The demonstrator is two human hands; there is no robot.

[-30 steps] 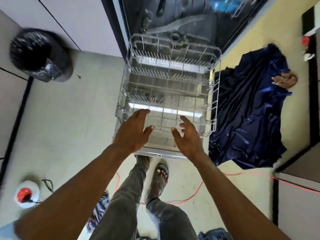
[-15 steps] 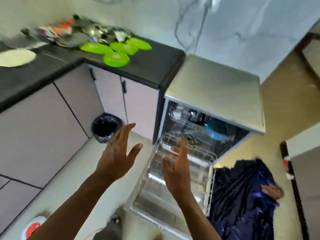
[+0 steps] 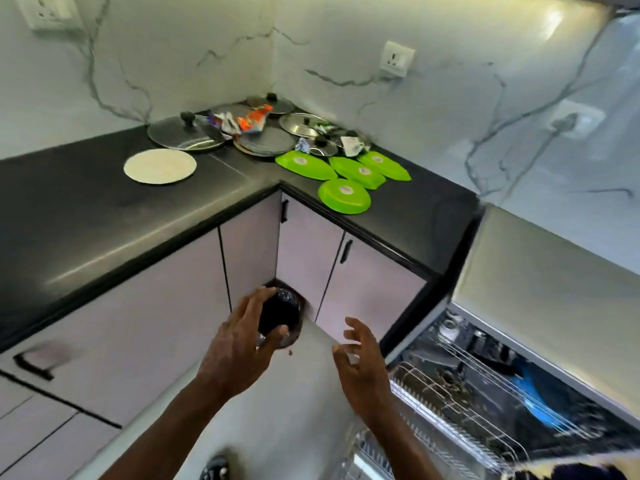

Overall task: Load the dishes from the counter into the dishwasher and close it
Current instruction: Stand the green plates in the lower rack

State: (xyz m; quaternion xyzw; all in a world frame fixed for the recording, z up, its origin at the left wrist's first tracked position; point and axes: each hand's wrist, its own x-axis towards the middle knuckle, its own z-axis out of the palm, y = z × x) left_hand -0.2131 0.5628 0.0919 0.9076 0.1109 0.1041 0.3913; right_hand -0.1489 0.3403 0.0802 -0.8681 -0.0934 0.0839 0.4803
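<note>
Head view: left hand [image 3: 239, 344] and right hand [image 3: 363, 355] raised, fingers spread, holding nothing

Bright light glares off the wall [image 3: 540, 26] top right; edges smeared by motion blur.

White marble-veined walls [image 3: 346, 36], black L-shaped counter [image 3: 86, 209], lilac cabinets [image 3: 138, 306].

Left hand [image 3: 242, 344] raised, fingers [image 3: 254, 308] spread, right hand [image 3: 363, 358] loosely curled
</note>
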